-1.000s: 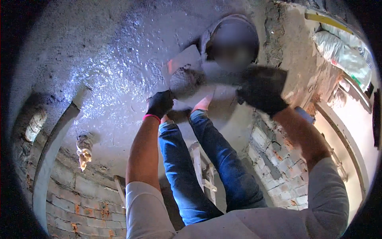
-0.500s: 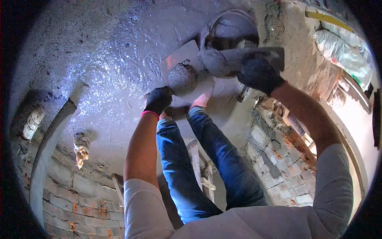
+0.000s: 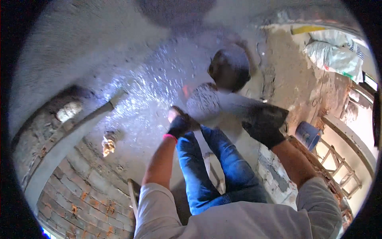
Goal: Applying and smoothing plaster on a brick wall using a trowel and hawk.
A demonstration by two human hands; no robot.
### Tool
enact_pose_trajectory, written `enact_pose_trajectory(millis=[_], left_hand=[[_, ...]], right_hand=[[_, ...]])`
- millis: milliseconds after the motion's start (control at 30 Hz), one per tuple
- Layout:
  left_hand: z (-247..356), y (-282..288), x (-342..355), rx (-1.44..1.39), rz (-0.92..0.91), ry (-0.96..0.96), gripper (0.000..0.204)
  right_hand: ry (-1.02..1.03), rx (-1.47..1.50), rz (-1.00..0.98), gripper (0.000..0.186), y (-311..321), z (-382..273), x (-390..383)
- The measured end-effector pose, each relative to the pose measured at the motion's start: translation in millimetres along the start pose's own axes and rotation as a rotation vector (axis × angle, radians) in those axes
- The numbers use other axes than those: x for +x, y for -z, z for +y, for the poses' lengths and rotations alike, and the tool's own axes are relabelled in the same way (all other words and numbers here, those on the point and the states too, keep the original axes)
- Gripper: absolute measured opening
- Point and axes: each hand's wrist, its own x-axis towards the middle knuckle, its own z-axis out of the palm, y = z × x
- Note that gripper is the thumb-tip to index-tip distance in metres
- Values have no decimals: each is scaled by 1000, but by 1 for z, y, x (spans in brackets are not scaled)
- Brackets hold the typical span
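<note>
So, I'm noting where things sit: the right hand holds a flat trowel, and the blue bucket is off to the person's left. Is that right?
Not quite: the blue bucket is off to the person's right, past the right hand, as the head view shows. That hand does hold a flat trowel.

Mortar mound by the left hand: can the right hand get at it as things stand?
Probably yes, by tool: the right hand holds a trowel, its blurred blade extending toward the mortar mound, and nothing visible stands between them. Whether blade and mound touch is unclear.
</note>
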Motion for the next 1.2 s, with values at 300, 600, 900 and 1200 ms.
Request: enact_pose_trajectory(millis=[300,600,900,1200], left_hand=[[252,140,-96,-228,-140,-106,23],[477,312,-216,-664,-34,-92,10],[596,404,-279,-849,261,-168,7],[698,476,-323,-925,475,-404,13]], right_hand=[[-231,-27,165,42,288,-73,-172],[105,-129,400,28,337,-97,-208],[186,-340,728,17,453,-118,-192],[373,-706,1151,24,546,-77,-117]])
